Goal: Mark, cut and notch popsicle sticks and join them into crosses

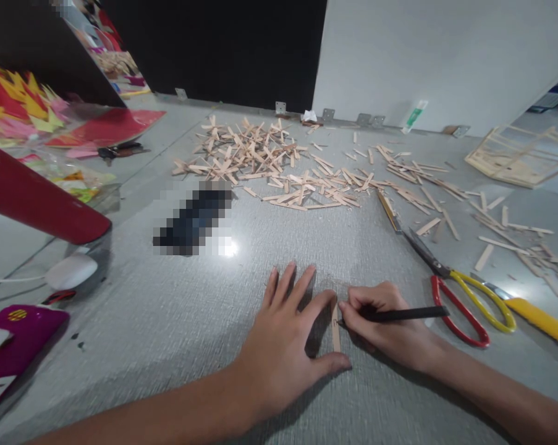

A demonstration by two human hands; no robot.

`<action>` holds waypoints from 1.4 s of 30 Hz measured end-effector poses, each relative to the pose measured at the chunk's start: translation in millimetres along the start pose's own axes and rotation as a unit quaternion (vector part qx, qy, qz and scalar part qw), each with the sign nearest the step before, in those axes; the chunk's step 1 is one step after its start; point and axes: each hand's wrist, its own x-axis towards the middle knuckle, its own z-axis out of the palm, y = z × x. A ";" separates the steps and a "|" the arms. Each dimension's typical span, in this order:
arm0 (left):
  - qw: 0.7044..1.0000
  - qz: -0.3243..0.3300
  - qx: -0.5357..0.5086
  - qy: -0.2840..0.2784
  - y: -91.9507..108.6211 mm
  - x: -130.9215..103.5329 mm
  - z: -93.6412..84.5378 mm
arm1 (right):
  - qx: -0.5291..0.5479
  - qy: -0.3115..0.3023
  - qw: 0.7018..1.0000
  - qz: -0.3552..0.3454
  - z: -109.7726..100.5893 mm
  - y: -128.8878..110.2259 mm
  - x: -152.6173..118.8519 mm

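A short flat wooden craft stick (336,337) lies on the grey surface with small dark marks drawn on it. My left hand (283,330) pins it down, index finger at the far end and thumb at the near end, the other fingers spread flat. Between the fingertips of my right hand (390,318) is a slim black pen (411,314), its tip at the stick's marks. Right of that hand lie scissors (445,272) with one red and one yellow handle. A yellow-handled cutter (538,318) rests beside them.
Cut wooden sticks (255,148) are heaped at the back and scattered to the right. A small wooden frame (515,161) stands at far right. On the left are a red tube (42,194), a white plug (71,272), a purple power strip (26,346) and a blurred dark object (193,219).
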 end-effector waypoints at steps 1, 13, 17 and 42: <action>1.000 0.000 0.000 0.000 0.1 -0.2 0.4 | -0.005 0.000 1.000 -0.005 -0.1 0.0 0.3; 1.000 0.001 0.000 0.005 -0.4 -0.1 -0.4 | -0.021 -0.016 0.999 -0.047 -2.0 -1.8 1.5; 1.000 -0.002 0.002 0.004 0.0 -0.2 -0.6 | -0.019 -0.021 0.998 -0.048 -2.4 -1.0 2.5; 1.000 -0.001 -0.004 0.000 1.9 0.1 -2.5 | -0.009 -0.016 1.000 -0.020 1.5 1.2 0.0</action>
